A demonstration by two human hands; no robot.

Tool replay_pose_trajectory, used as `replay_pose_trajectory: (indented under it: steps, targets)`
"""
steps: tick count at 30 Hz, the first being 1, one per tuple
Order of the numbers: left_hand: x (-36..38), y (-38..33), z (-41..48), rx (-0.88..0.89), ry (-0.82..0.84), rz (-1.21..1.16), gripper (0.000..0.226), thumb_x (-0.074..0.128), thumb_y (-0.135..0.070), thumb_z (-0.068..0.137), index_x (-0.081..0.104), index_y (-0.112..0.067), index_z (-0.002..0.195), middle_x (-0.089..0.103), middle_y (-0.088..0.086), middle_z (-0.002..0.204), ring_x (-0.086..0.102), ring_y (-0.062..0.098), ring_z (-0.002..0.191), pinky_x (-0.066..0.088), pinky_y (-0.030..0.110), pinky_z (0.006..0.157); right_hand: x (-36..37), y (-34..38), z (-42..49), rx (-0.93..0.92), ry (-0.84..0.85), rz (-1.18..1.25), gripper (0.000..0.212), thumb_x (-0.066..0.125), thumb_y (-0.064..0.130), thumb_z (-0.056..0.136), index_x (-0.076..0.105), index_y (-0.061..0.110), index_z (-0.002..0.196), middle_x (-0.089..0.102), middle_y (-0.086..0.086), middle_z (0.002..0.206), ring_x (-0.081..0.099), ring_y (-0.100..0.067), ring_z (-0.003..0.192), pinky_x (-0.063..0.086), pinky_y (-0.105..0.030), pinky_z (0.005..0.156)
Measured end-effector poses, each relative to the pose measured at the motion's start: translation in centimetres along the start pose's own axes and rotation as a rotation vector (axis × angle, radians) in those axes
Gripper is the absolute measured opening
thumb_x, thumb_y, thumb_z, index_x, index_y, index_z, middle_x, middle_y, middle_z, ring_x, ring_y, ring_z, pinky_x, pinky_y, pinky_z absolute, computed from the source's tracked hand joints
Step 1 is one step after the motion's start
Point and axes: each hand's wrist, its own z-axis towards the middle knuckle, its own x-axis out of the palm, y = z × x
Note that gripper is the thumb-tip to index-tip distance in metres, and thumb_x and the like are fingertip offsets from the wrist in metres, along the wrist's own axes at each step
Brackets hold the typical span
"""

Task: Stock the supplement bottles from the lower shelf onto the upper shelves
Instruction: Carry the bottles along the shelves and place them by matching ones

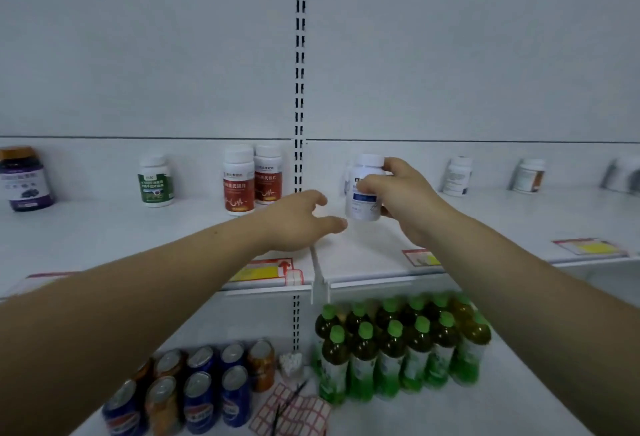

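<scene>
Right hand (405, 200) grips white bottle (365, 193), upright, low over shelf (502, 228); contact unclear. Left hand (298, 221) fingers (313, 197) relaxed, empty, just left of bottle base.

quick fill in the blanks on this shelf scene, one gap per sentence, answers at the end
1. The right hand grips a white bottle with a ____ label.
2. The left hand holds ____.
3. The two red-labelled bottles stand to the ____ of the slotted upright.
4. The drink bottles below have ____ caps.

Missing words: blue; nothing; left; green
</scene>
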Motion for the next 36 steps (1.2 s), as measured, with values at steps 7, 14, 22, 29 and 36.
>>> replay_pose_trajectory:
  steps: [7, 14, 22, 29, 36]
  targets:
    - [6.9, -10.4, 3.6, 0.08, 0.002, -0.17, 0.072, 0.065, -0.047, 0.081, 0.034, -0.022, 0.141, 0.052, 0.0, 0.133, 0.052, 0.016, 0.109, 0.038, 0.026, 0.086, -10.7, -2.8, -0.5, -0.004, 0.001, -0.042, 0.034, 0.066, 0.017, 0.078, 0.051, 0.025, 0.107, 0.062, 0.003, 0.101, 0.063, -0.016, 0.09, 0.054, -0.035, 0.078]
    - [13.2, -18.4, 7.2, 0.039, -0.068, -0.228, 0.066, 0.068, -0.04, 0.08, 0.04, -0.018, 0.135, 0.064, -0.007, 0.101, 0.057, 0.005, 0.076, 0.039, 0.022, 0.058, -20.3, -5.4, 1.4, -0.011, 0.102, -0.025, 0.025, 0.067, 0.016, 0.077, 0.054, 0.028, 0.095, 0.065, -0.002, 0.1, 0.067, -0.019, 0.089, 0.056, -0.041, 0.081]
    - [13.1, -17.4, 6.8, -0.137, -0.128, -0.061, 0.064, 0.063, -0.048, 0.082, 0.046, -0.014, 0.134, 0.063, -0.001, 0.115, 0.059, 0.015, 0.096, 0.043, 0.026, 0.077, -19.2, -6.4, 3.6, 0.016, 0.289, 0.012, 0.036, 0.068, 0.014, 0.076, 0.052, 0.021, 0.108, 0.064, -0.003, 0.104, 0.066, -0.02, 0.092, 0.056, -0.041, 0.083]
    - [8.5, -9.6, 5.4, -0.41, -0.094, 0.228, 0.072, 0.041, -0.07, 0.084, 0.039, -0.026, 0.14, 0.035, 0.001, 0.15, 0.035, 0.022, 0.134, 0.025, 0.037, 0.109, -13.7, -6.6, 6.5, -0.034, 0.37, -0.099, 0.041, 0.07, 0.019, 0.075, 0.05, 0.025, 0.109, 0.061, 0.002, 0.106, 0.061, -0.015, 0.095, 0.052, -0.035, 0.085]
    - [8.8, -6.4, 5.7, -0.429, -0.01, 0.444, 0.08, 0.021, -0.082, 0.078, 0.017, -0.04, 0.147, 0.007, -0.01, 0.158, 0.005, 0.024, 0.145, 0.002, 0.066, 0.107, -9.3, -6.3, 9.9, -0.081, 0.352, -0.219, 0.04, 0.067, 0.013, 0.08, 0.043, 0.025, 0.109, 0.051, 0.008, 0.095, 0.054, -0.017, 0.094, 0.042, -0.027, 0.074]
